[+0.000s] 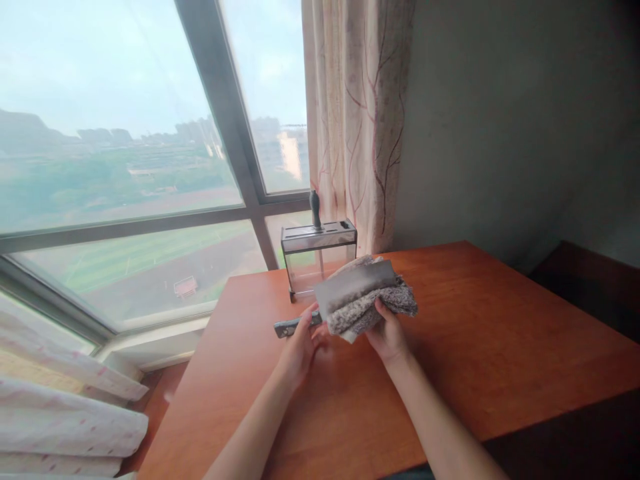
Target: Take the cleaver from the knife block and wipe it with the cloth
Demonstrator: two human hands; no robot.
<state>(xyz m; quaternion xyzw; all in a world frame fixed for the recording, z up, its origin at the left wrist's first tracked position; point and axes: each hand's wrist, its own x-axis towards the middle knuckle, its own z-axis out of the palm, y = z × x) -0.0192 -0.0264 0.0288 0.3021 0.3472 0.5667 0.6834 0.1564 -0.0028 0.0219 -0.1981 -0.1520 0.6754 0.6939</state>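
Note:
A cleaver (355, 285) with a wide metal blade and a dark handle is held above the table. My left hand (301, 343) is closed around its handle, which sticks out to the left. A fluffy grey-and-white cloth (373, 310) is folded around the blade's lower edge and also shows behind it. My right hand (387, 333) grips the cloth from below, thumb on the near side; its other fingers are mostly hidden under the cloth. Behind the blade stands a clear-sided knife block (320, 239) with a dark frame, and one dark-handled knife (315, 208) sits upright in it.
The reddish-brown wooden table (475, 320) spreads out under my hands, its far edge near the window (125, 167). A patterned curtain (360, 120) hangs behind the knife block, with another curtain (65, 417) low at the left. A dark wall (500, 133) rises at the right.

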